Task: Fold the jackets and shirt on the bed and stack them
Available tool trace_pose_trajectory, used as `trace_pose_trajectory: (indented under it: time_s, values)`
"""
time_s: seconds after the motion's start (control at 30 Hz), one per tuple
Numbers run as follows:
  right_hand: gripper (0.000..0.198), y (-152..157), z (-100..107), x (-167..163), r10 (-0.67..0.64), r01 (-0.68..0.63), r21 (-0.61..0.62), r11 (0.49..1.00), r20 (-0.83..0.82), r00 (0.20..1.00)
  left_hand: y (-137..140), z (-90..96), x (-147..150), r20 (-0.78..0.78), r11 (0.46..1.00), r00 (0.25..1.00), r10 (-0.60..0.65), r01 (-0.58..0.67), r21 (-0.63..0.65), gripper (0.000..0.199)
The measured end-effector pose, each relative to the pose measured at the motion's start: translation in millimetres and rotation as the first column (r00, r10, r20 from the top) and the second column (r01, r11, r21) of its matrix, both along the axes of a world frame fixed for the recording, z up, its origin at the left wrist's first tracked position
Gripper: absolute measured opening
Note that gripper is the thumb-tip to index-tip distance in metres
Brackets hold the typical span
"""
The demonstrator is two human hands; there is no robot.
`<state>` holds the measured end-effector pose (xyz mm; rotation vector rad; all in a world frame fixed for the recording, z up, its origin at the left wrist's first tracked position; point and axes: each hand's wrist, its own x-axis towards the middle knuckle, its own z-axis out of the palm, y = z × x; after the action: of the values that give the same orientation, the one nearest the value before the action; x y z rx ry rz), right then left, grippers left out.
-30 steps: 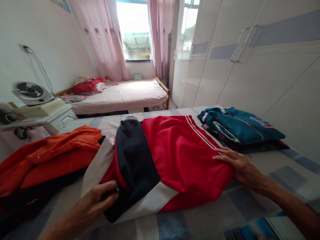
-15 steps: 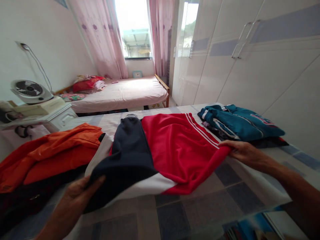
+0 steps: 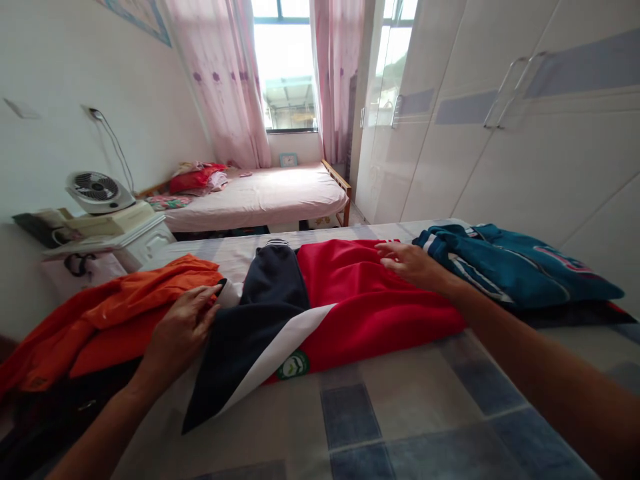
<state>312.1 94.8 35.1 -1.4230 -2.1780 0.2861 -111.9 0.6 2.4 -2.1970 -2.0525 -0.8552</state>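
A navy, white and red track jacket (image 3: 350, 313) lies partly folded on the checked bedspread, a round green badge showing on its near side. At its left edge is my left hand (image 3: 187, 323), fingers stretched towards a white, dark-edged part of the cloth; whether they touch it is hard to see. My right hand (image 3: 413, 265) hovers over or rests on the far right of the red part, fingers apart and holding nothing. An orange garment (image 3: 145, 293) lies left of my left hand, on dark clothing. Right of my right arm sits a folded teal zip jacket (image 3: 525, 267).
The checked bedspread (image 3: 415, 400) covers the surface before me. Beyond it stands a bed (image 3: 260, 193) with a pink sheet under the window. A small fan (image 3: 103, 192) stands on a white cabinet (image 3: 145, 240) at left. White wardrobes (image 3: 450, 167) line the right side.
Both hands have let go of the jacket's near edge and moved away from me, the right also leftwards. The near red part now lies folded over, with the badge showing. The view has shifted slightly.
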Motion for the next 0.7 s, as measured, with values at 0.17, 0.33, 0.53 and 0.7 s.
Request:
trace_pose_trajectory:
  time_s: [0.17, 0.33, 0.53, 0.7]
  values:
    - [0.031, 63, -17, -118, 0.045, -0.125, -0.267, 0.956, -0.286, 0.957, 30, -1.5, -1, 0.053, 0.992, 0.999, 0.007, 0.0, -0.126, 0.065]
    - [0.019, 100, -38, -195, 0.026, -0.127, -0.321, 0.938, -0.303, 0.953, 41, 5.9, 7, 0.045, 0.978, 0.999, -0.03, 0.038, -0.206, 0.035]
    - [0.006, 101, -34, -201, 0.03, -0.136, -0.224, 0.965, -0.42, 0.907, 39, 43.0, 7, 0.103, 0.994, 0.989, 0.109, -0.111, 0.014, 0.025]
    - [0.026, 93, 1, -148, 0.061, -0.151, -0.069, 0.986, -0.696, 0.715, 38, 52.9, -6, -0.234, 0.976, 0.95, 0.208, -0.217, -0.014, 0.039]
